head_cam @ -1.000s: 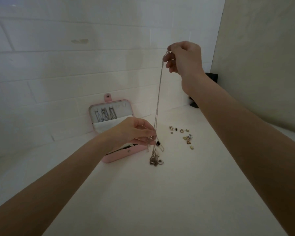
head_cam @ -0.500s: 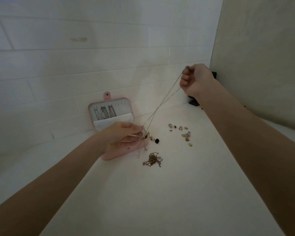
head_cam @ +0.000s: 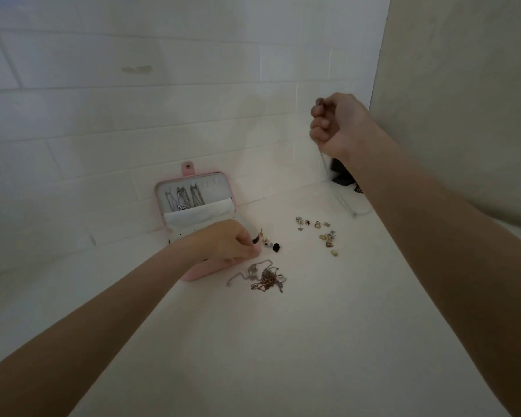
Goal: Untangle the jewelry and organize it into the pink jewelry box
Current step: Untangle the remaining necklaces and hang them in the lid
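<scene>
White brick wall behind, pale surface [head_cam: 283, 341] below. My right hand [head_cam: 340, 127] is lifted at two o'clock, fist closed on a thin chain [head_cam: 337, 194] so it hangs straight and free. My left hand [head_cam: 226, 243], fingers curled, rests at the pink jewelry box [head_cam: 193, 203], open at eleven o'clock; whether it holds anything I cannot tell. The remaining tangle [head_cam: 263, 276] lies just beside the box, loose earrings [head_cam: 322, 233] at one o'clock.

Dim, flat indoor light with a grey cast. Wide-angle lens curves the wall tiles [head_cam: 103, 115] near the edges. Soft shadows on the white tabletop [head_cam: 268, 341]. Slightly soft focus; fine details blur.
</scene>
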